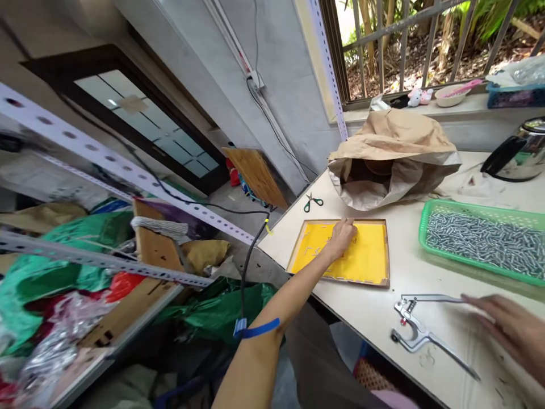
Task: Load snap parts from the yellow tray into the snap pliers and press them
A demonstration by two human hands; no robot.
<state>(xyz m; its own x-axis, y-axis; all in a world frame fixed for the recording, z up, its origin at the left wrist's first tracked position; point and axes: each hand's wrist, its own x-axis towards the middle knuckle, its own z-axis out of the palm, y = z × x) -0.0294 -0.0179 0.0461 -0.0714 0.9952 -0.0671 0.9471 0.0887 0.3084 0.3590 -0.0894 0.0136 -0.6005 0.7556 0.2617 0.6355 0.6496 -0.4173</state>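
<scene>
My left hand point(342, 237) reaches into a shallow tray with a yellow bottom point(368, 255), its fingers curled down and pressed together. Whatever they hold, if anything, is hidden. Several small pale pieces point(313, 250) lie scattered in the tray. On the right, my right hand point(513, 329), somewhat blurred, has its fingers stretched out at the end of one arm of a silvery two-armed metal lever piece point(419, 328). That piece lies on the table, with a curved hook-like part and a small red part. A blue band point(260, 329) circles my left forearm.
A green plastic basket point(426, 250) full of small metal pins stands at the right. Behind the tray are green-handled scissors point(313, 202) and an open brown paper bag point(392, 147). A kettle point(522, 153) stands at the far right. The table's edge point(349, 322) runs along the front.
</scene>
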